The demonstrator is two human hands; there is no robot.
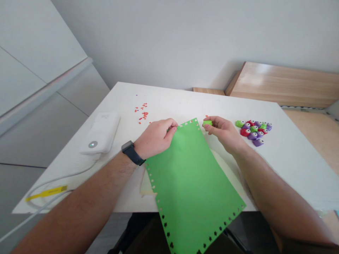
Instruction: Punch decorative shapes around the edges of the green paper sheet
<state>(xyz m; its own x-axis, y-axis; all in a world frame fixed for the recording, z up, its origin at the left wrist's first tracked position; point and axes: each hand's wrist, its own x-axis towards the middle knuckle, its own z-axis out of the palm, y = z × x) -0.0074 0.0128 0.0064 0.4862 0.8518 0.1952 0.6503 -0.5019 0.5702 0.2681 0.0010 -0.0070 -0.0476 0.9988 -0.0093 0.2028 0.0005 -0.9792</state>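
Note:
A green sheet of paper (194, 176) with small shapes punched along its edges hangs partly over the table's front edge. My left hand (159, 137) pinches its far left edge between thumb and fingers. At the sheet's far right corner, my right hand (222, 130) is closed round a small lime-green craft punch (207, 122), held just beside the paper. Several more punches (253, 129) in purple, red and green stand grouped to the right of that hand. Beneath the green sheet lies a pale sheet (225, 165), mostly covered.
Small red paper cut-outs (144, 115) are scattered at the table's far left. A white power bank (102, 132) with a cable (76, 173) and yellow tag (47, 193) lies on the left of the white table (169, 100). Wooden furniture (283, 81) stands behind at right.

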